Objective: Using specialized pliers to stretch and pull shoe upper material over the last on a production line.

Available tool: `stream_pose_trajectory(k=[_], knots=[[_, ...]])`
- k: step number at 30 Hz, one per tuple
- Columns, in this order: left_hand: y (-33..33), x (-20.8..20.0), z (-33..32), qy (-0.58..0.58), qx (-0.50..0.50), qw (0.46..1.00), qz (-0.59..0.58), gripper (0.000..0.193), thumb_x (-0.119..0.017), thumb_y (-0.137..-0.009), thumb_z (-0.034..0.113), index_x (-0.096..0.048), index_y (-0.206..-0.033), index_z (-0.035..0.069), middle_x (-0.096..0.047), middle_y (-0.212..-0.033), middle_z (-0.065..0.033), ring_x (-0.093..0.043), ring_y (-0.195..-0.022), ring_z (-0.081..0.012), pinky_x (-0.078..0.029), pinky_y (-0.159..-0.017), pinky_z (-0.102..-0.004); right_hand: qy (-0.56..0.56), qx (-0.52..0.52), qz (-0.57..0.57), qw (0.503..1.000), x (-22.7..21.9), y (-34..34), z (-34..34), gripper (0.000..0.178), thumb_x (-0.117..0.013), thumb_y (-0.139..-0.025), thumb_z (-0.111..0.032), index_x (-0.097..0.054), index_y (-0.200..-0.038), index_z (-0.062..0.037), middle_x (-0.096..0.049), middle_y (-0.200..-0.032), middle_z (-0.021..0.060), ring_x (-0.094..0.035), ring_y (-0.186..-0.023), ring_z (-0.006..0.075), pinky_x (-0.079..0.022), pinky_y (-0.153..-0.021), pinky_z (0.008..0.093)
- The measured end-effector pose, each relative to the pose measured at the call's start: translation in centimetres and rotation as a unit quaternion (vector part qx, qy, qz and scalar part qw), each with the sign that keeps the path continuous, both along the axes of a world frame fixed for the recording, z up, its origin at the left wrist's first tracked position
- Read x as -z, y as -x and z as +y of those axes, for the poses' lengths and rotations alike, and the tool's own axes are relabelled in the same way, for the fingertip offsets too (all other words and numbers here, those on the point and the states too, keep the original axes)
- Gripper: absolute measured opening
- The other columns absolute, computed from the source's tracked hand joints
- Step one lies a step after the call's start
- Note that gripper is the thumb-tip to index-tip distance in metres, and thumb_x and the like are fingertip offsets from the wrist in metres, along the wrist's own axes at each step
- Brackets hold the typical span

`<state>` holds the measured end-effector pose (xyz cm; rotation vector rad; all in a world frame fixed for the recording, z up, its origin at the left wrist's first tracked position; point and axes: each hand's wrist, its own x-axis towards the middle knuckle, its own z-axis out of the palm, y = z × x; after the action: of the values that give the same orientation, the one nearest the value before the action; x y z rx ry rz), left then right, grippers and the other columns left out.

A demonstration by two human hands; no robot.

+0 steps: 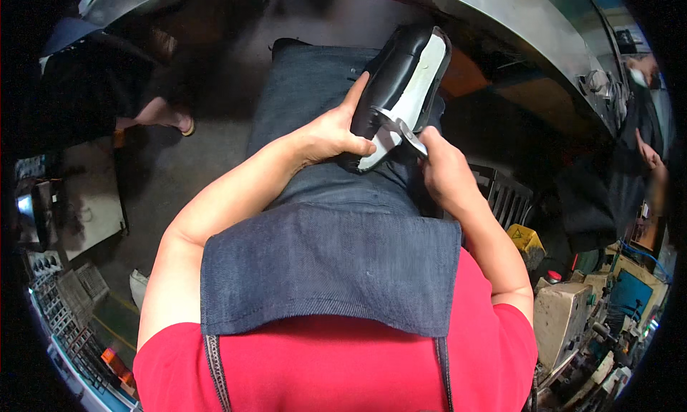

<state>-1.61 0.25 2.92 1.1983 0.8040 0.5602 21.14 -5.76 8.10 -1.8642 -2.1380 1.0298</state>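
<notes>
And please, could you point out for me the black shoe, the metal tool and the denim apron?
Black shoe (388,79), head view: its black side.
Metal tool (409,135), head view: its shiny shaft.
Denim apron (330,269), head view: its broad flap.

Open floor (207,151) left of the left forearm (243,170), metal worktop (494,11) curving across beyond the shoe (386,83), dark slatted frame (509,197) right of the right forearm (490,244), aproned lap (300,97) blocking below

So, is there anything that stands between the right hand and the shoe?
Only the metal tool that the right hand holds; its head lies over the shoe's white underside. Nothing else visible stands between them; the left hand holds the shoe from the left.
</notes>
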Motion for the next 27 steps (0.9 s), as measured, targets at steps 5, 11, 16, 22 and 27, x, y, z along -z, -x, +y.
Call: stream_pose_trajectory(k=[5, 11, 16, 22, 27], knots=[[-0.2, -0.2, -0.2, -0.002, -0.01, 1.0, -0.019, 0.122, -0.078, -0.061, 0.011, 0.0, -0.155, 0.004, -0.031, -0.15, -0.0182, -0.03, -0.138, -0.025, -0.019, -0.114, -0.0298, -0.095, 0.016, 0.062, 0.993, 2.4, -0.4, 0.3, 0.01, -0.042, -0.09, -0.005, -0.044, -0.1, -0.004, -0.056, -0.094, 0.0251, -0.058, -0.088, 0.0446, -0.047, -0.076, 0.047], [-0.1, -0.4, -0.1, 0.015, -0.007, 1.0, -0.013, 0.123, -0.079, -0.061, 0.012, 0.0, -0.154, 0.004, -0.029, -0.151, -0.0179, -0.03, -0.138, -0.026, -0.02, -0.114, -0.0305, -0.185, -0.008, 0.055, 0.981, 1.2, 0.3, 0.0, 0.011, -0.043, -0.087, -0.002, -0.045, -0.099, -0.0041, -0.055, -0.089, 0.0234, -0.058, -0.084, 0.045, -0.046, -0.072, 0.0491], [0.2, 0.7, 0.0, 0.05, -0.021, 0.996, -0.071, 0.116, -0.079, -0.069, 0.017, -0.001, -0.154, 0.005, -0.035, -0.148, -0.0185, -0.037, -0.133, -0.0269, -0.025, -0.112, -0.032, -0.057, 0.021, 0.048, 0.997, 0.7, -1.6, -0.4, 0.007, -0.047, -0.086, 0.003, -0.046, -0.091, -0.0012, -0.058, -0.078, 0.0131, -0.058, -0.075, 0.0207, -0.047, -0.07, 0.032], [-2.3, -1.3, 1.1, 0.126, -0.113, 0.981, -0.098, 0.065, -0.065, -0.09, 0.023, -0.033, -0.142, 0.002, -0.058, -0.123, -0.0155, -0.06, -0.109, -0.023, -0.049, -0.094, -0.0355, 0.004, 0.21, 0.338, 0.917, 2.6, -0.5, -3.5, 0.031, -0.068, -0.089, -0.014, -0.039, -0.098, -0.0047, -0.059, -0.1, 0.0067, -0.055, -0.08, 0.0096, -0.049, -0.075, 0.0261], [-4.5, -0.6, -1.3, 0.191, -0.168, 0.907, -0.335, 0.045, -0.049, -0.099, 0.029, -0.045, -0.132, -0.001, -0.061, -0.123, -0.0154, -0.063, -0.109, -0.0266, -0.05, -0.097, -0.0417, -0.114, 0.273, 0.388, 0.873, 1.3, 2.8, -3.4, 0.058, -0.086, -0.074, -0.027, -0.039, -0.1, -0.0068, -0.048, -0.089, 0.0, -0.049, -0.076, 0.0067, -0.045, -0.067, 0.0227]])
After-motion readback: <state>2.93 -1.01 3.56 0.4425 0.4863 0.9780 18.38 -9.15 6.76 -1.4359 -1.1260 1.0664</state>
